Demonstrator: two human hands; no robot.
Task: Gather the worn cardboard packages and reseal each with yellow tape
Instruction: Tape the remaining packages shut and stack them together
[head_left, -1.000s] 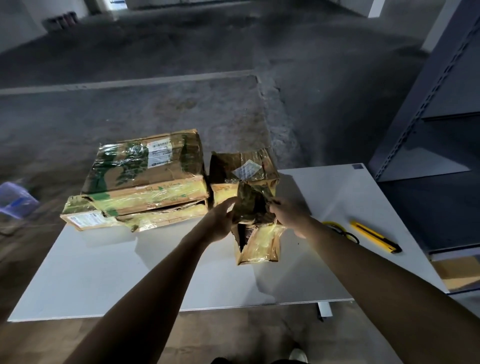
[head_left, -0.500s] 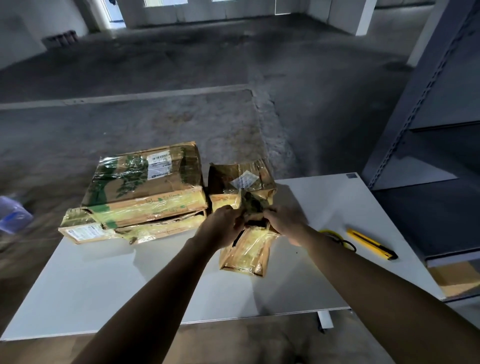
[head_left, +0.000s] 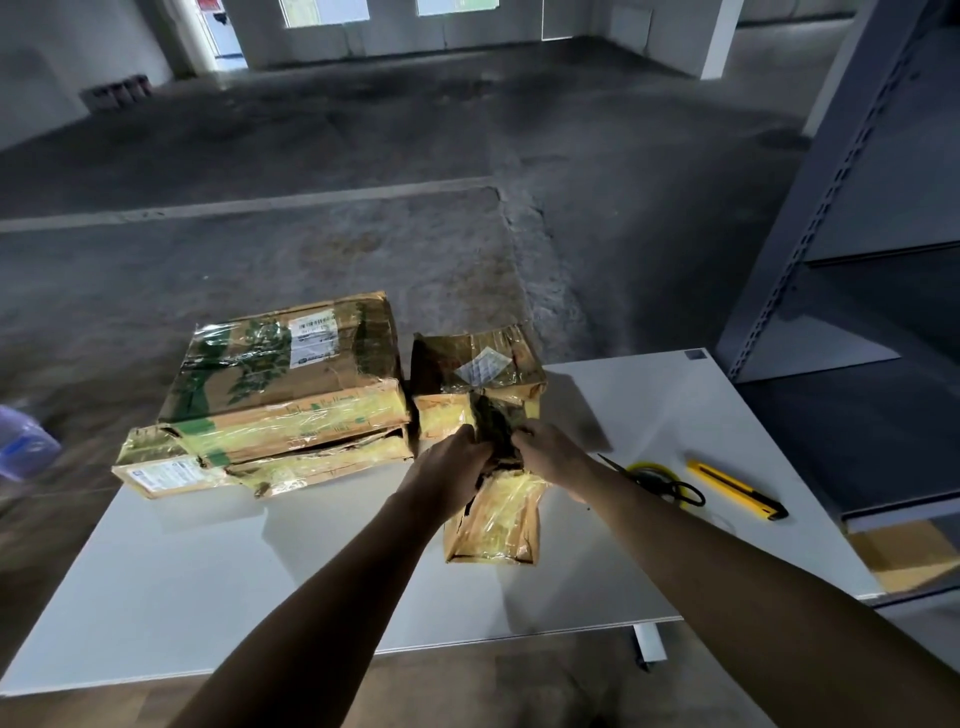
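Compared with one second earlier, the hands are set closer together on the small package (head_left: 493, 525), and its near end is turned more squarely toward the camera. The package, worn cardboard under yellow film, is located mid-desk, just in front of a second package (head_left: 478, 364). Its dark, torn far end is gripped from either side by the left hand (head_left: 447, 467) and the right hand (head_left: 553, 454), fingers curled round it. A stack of larger packages (head_left: 280, 374) is placed to the left on the desk (head_left: 208, 571). To the right, a tape roll (head_left: 649, 466), scissors (head_left: 670, 486) and a yellow utility knife (head_left: 737, 491) are laid out.
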